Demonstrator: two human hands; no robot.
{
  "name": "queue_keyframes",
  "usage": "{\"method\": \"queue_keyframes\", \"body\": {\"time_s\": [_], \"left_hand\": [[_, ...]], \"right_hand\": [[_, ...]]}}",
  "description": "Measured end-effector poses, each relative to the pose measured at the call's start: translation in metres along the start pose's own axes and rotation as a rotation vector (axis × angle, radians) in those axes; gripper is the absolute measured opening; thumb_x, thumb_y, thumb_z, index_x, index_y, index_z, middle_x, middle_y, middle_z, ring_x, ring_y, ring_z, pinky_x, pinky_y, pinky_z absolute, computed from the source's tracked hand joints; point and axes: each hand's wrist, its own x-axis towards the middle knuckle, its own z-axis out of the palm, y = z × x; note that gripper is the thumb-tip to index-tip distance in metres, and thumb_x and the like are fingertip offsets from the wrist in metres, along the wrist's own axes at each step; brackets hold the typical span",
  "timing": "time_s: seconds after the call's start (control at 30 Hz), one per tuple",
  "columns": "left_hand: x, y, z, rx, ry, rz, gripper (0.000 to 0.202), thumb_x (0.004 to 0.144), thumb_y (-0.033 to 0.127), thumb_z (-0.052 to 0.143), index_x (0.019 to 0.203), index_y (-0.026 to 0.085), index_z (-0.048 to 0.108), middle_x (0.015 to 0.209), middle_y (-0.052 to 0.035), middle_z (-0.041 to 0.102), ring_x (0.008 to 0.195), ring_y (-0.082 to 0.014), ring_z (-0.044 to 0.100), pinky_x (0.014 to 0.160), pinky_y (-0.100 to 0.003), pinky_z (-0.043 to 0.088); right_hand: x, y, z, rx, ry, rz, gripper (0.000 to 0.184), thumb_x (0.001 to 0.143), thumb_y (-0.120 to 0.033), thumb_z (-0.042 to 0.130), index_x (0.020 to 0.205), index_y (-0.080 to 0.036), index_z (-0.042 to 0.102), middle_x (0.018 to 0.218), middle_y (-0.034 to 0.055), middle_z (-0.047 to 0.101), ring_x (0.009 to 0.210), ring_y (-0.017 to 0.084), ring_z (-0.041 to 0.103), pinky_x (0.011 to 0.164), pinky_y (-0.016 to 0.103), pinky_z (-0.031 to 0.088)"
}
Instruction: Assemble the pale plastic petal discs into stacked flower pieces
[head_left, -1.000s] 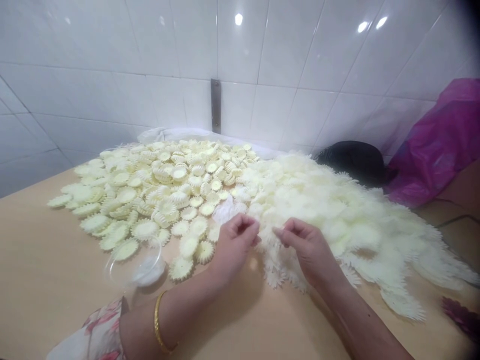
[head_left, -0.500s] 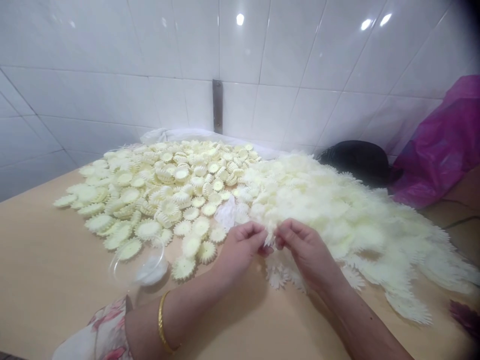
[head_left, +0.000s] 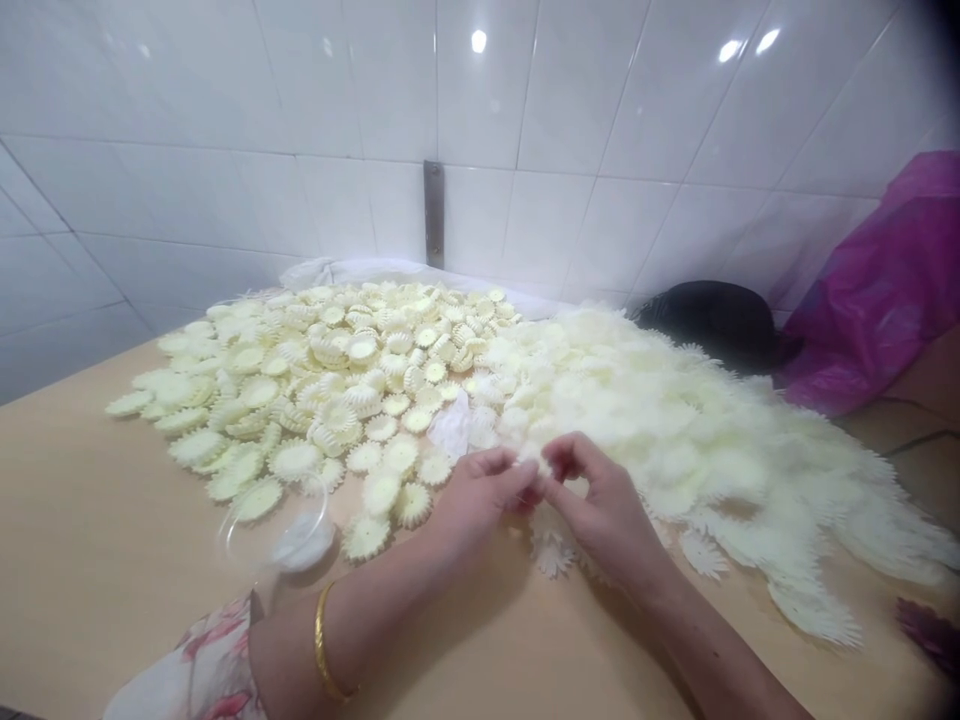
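My left hand (head_left: 489, 492), with a gold bangle at the wrist, pinches a small pale flower piece (head_left: 537, 462) between thumb and fingers. From the other side my right hand (head_left: 604, 505) grips the same piece, its thumb and fingertips meeting the left ones. The fingers cover most of it. Beneath the hands lies a loose white petal layer (head_left: 553, 552) with a jagged edge. To the left spreads a heap of stacked cream flower pieces (head_left: 337, 410) with toothed rims. A mound of thin, pale petal layers (head_left: 660, 420) lies to the right.
A clear round container (head_left: 300, 540) with something white in it stands at the left on the wooden table (head_left: 97, 540). White crumpled material (head_left: 451, 425) lies between the heaps. Behind are a black rounded object (head_left: 709, 320), a magenta plastic bag (head_left: 877, 290) and a tiled wall (head_left: 300, 90).
My hands have drawn together, fingertips now touching around the flower piece. The right hand has turned and its thumb has come across to the left hand. The heaps look the same.
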Motion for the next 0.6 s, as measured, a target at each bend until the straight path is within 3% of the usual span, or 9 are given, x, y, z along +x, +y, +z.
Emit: {"method": "queue_keyframes", "body": {"time_s": [0.13,0.23,0.3,0.37,0.47,0.6], "left_hand": [[-0.004,0.007,0.007,-0.091,0.152,-0.017,0.022,0.060,0.022,0.072,0.057,0.014,0.051,0.054,0.0001,0.053,0.050,-0.0085,0.050,0.055,-0.024,0.042],[-0.003,0.007,0.006,-0.043,0.121,0.028,0.022,0.060,0.022,0.072,0.057,0.015,0.051,0.051,0.0016,0.051,0.049,-0.0086,0.050,0.053,-0.023,0.041],[-0.001,0.005,0.001,0.040,0.035,0.069,0.024,0.061,0.027,0.071,0.056,0.015,0.051,0.049,0.0018,0.050,0.046,-0.0086,0.049,0.050,-0.023,0.039],[0.001,0.002,-0.003,0.110,-0.043,0.113,0.027,0.064,0.031,0.069,0.056,0.015,0.049,0.047,0.0020,0.050,0.043,-0.0085,0.048,0.048,-0.022,0.037],[0.001,0.000,-0.005,0.135,-0.056,0.148,0.029,0.064,0.032,0.069,0.055,0.015,0.047,0.046,0.0035,0.049,0.041,-0.0077,0.047,0.047,-0.021,0.036],[0.001,0.002,-0.005,0.112,0.003,0.146,0.033,0.062,0.030,0.071,0.052,0.016,0.042,0.043,0.0048,0.046,0.042,-0.0062,0.044,0.047,-0.021,0.033]], "right_hand": [[0.002,0.006,-0.004,0.133,-0.015,0.046,0.022,0.074,-0.030,0.059,0.092,-0.019,0.054,0.080,0.0024,0.056,0.073,0.015,0.053,0.069,0.029,0.044],[0.004,0.009,-0.008,0.288,-0.032,0.139,0.034,0.076,-0.040,0.057,0.103,-0.020,0.055,0.091,0.0052,0.058,0.084,0.017,0.055,0.074,0.030,0.045],[0.005,0.009,-0.010,0.324,-0.081,0.179,0.033,0.078,-0.045,0.054,0.098,-0.019,0.058,0.081,0.0030,0.057,0.078,0.016,0.054,0.071,0.028,0.045],[0.006,0.007,-0.009,0.339,-0.160,0.177,0.031,0.079,-0.047,0.051,0.081,-0.018,0.060,0.066,-0.0006,0.050,0.066,0.013,0.049,0.063,0.026,0.042],[0.005,0.005,-0.006,0.397,-0.242,0.160,0.033,0.080,-0.047,0.050,0.068,-0.017,0.057,0.060,-0.0027,0.045,0.058,0.010,0.043,0.057,0.023,0.038],[0.003,0.003,-0.005,0.382,-0.077,0.153,0.023,0.076,-0.040,0.058,0.083,-0.019,0.058,0.072,-0.0005,0.054,0.069,0.013,0.050,0.064,0.024,0.042]]}}
